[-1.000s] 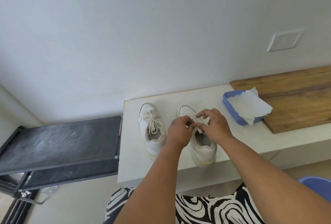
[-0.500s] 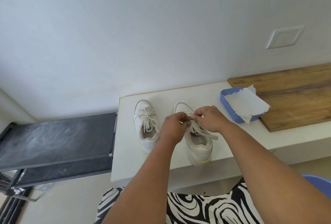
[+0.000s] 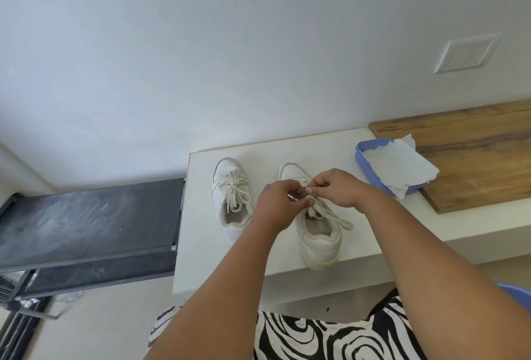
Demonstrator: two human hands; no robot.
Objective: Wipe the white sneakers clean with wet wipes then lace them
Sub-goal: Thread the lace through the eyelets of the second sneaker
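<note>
Two white sneakers stand side by side on the white counter, toes toward the wall. The left sneaker has its lace tied in a bow. Over the tongue of the right sneaker my left hand and my right hand meet, each pinching part of the cream shoelace. One flat lace end trails off to the right over the shoe's side. The fingertips hide the lacing under them.
A blue tray with white wipes draped over it sits right of the shoes, against a wooden board. A black shelf rack stands left of the counter. A wall plate is above. Patterned fabric covers my lap.
Both hands have stayed on the right sneaker's lace, working it; a loose lace end now lies out to the right. The view shifted a little.
</note>
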